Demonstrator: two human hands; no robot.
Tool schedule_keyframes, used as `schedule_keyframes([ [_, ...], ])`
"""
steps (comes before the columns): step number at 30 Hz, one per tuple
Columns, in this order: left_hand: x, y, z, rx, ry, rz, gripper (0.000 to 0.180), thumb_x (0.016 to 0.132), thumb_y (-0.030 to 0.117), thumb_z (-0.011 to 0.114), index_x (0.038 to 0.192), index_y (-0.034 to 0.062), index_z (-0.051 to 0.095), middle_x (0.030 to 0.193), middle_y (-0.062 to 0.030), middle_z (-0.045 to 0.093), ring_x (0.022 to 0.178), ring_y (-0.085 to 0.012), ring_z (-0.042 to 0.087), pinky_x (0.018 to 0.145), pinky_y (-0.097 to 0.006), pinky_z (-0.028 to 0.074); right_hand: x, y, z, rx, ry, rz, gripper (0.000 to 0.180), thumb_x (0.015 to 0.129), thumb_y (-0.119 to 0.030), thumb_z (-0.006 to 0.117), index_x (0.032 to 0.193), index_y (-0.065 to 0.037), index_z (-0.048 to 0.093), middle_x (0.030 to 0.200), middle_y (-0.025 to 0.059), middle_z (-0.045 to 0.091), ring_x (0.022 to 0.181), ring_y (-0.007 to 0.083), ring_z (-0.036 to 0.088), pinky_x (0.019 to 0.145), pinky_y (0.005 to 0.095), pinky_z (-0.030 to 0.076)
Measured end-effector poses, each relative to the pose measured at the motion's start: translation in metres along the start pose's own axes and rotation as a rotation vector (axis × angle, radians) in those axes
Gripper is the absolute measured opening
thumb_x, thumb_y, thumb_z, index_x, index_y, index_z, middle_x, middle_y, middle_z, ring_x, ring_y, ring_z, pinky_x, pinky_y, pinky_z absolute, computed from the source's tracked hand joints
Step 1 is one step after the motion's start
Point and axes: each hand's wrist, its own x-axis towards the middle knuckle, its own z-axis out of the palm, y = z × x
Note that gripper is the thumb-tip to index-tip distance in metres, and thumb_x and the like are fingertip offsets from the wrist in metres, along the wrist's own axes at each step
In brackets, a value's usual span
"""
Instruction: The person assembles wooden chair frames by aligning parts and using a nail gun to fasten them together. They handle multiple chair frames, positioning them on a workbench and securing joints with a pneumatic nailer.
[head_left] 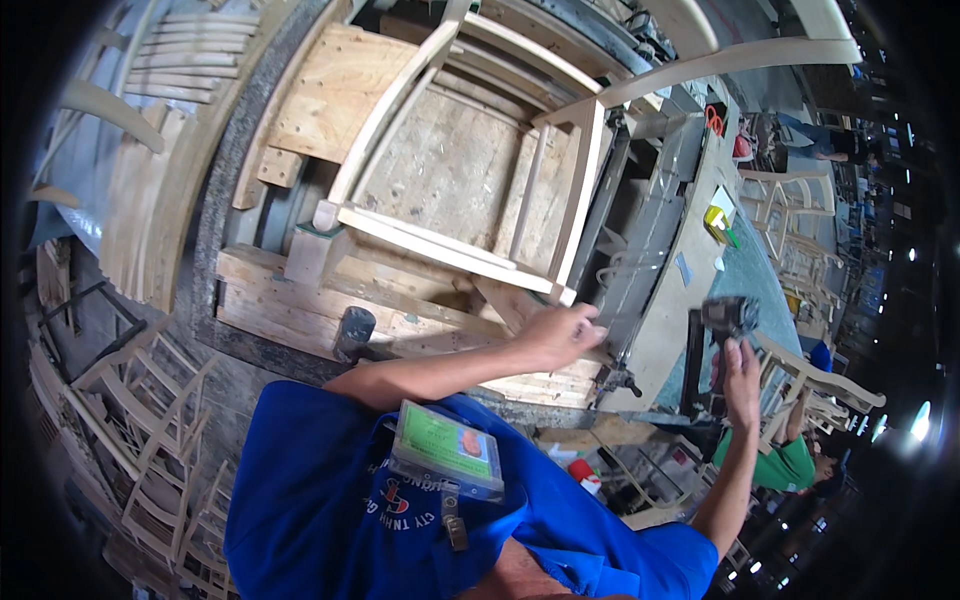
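one workbench (213, 230): dark rim, pale wooden boards (285, 312) inside it.
chair frame (430, 240): pale wood, resting on the bench in front of the person, one rail across the near side.
black tool (728, 315): right of the chair frame, well apart from it.
right hand (741, 385): closed around the tool.
left hand (555, 338): fingers curled, beside the frame's near right corner; cannot tell whether touching.

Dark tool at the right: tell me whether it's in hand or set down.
In hand: the dark tool has its handle in the right hand, which is closed around it.
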Motion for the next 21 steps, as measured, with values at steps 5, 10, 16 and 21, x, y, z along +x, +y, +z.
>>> schedule_keyframes([
  [5, 0.014, 0.041, 0.055, -0.371, -0.12, -0.136, 0.092, 0.096, 0.069, 0.05, 0.137, -0.0141, 0.05, 0.117, -0.0363, 0.066, 0.114, -0.044, 0.066, 0.099, -0.046, 0.049, -0.004, -0.155, 0.051, 0.038, -0.236, 0.066, 0.036, 0.107, -0.04, 0.054, 0.103, -0.004, 0.06, 0.082, 0.002, 0.062, 0.066, 0.0102, 0.059, 0.06, 0.0262, 0.048],
  [10, 0.014, 0.042, 0.029, -0.959, 0.103, -0.214, 0.045, 0.11, 0.038, 0.05, 0.133, -0.0001, 0.057, 0.107, -0.0101, 0.068, 0.093, -0.016, 0.062, 0.081, -0.037, 0.053, 0.061, -0.209, 0.121, 0.088, -0.591, 0.234, 0.037, 0.104, -0.036, 0.061, 0.111, -0.001, 0.06, 0.08, 0.0083, 0.066, 0.066, 0.0156, 0.067, 0.06, 0.031, 0.058],
  [16, 0.026, 0.018, 0.001, -1.667, -0.023, -0.461, 0.043, 0.111, 0.042, 0.043, 0.131, 0.0045, 0.05, 0.107, -0.0073, 0.068, 0.095, -0.0206, 0.073, 0.085, -0.043, 0.064, 0.143, -0.209, 0.203, 0.065, -0.947, 0.558, 0.041, 0.105, -0.034, 0.053, 0.109, 0.005, 0.065, 0.066, 0.0125, 0.065, 0.053, 0.0227, 0.067, 0.048, 0.0345, 0.058],
  [21, 0.038, -0.002, -0.004, -1.76, 0.031, -0.486, 0.045, 0.113, 0.041, 0.032, 0.132, 0.0037, 0.048, 0.112, -0.0125, 0.068, 0.098, -0.0237, 0.073, 0.09, -0.044, 0.064, 0.171, -0.193, 0.247, -0.014, -0.908, 0.665, 0.05, 0.105, -0.042, 0.055, 0.105, 0.008, 0.065, 0.069, 0.0117, 0.064, 0.054, 0.0232, 0.066, 0.049, 0.0358, 0.057],
])
